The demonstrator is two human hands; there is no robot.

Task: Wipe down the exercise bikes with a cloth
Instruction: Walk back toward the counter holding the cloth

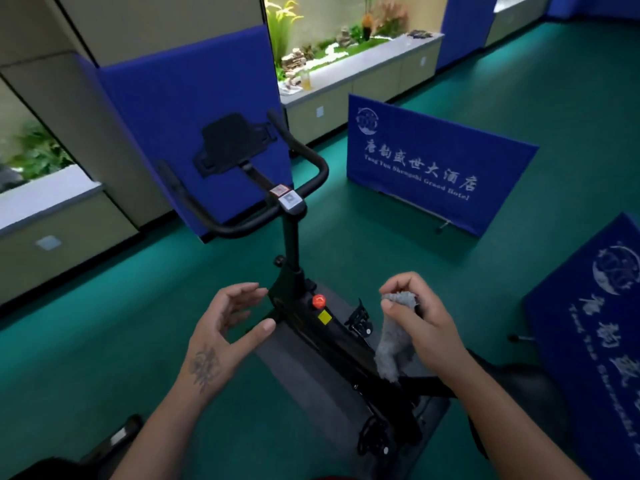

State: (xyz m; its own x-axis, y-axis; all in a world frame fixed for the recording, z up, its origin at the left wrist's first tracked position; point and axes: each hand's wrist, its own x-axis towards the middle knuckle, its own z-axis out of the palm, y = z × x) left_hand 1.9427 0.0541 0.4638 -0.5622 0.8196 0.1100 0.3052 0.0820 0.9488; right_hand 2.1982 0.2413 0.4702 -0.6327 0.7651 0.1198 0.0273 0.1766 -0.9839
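Note:
A black exercise bike (292, 244) stands in front of me on a grey mat, with curved handlebars (311, 161), a tablet holder and a red knob (319, 300) on its frame. My right hand (420, 323) grips a grey fluffy cloth (394, 344) that hangs down over the frame right of the knob. My left hand (228, 320) hovers left of the frame with loosely spread fingers, holding nothing. The bike's saddle is a dark shape under my right forearm.
Blue fabric barriers with white lettering (433, 161) (595, 323) stand to the right. A blue padded pillar (194, 116) rises behind the handlebars. Low cabinets with plants (346, 74) line the wall. The floor (104, 341) is green, and a dark object lies at bottom left.

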